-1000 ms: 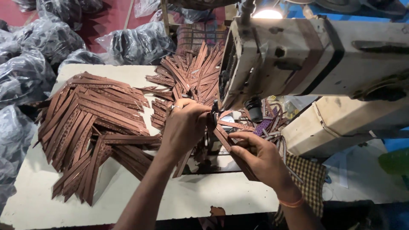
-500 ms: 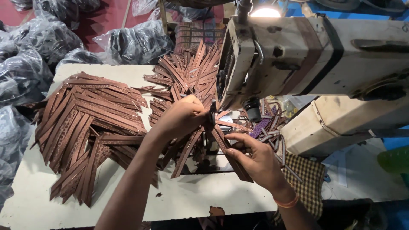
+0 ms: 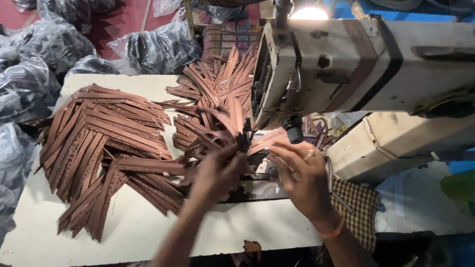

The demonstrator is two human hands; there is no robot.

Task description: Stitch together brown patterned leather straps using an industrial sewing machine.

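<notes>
Fingers (image 3: pixel 232 160) of the left hand (image 3: pixel 217 173) curl around a brown strip (image 3: pixel 222 118) at frame centre, gripping it just left of the needle area. Right hand (image 3: pixel 302 175), lower centre-right, pinches the same strip's near end between thumb and fingertips. An orange band (image 3: pixel 332 231) circles the right wrist. Strip appearance: narrow, flat, reddish-brown, leather-like, bent upward between the hands. On the white table (image 3: pixel 143 232), a fanned pile of similar strips (image 3: pixel 99 148) occupies the left half; a second heap (image 3: pixel 217 84) lies behind the hands. Sewing machine (image 3: pixel 356 64), cream-coloured and worn, spans the upper right, with its lamp (image 3: pixel 309 12) lit. Dark plastic-wrapped bundles (image 3: pixel 44 44) fill the upper left.
</notes>
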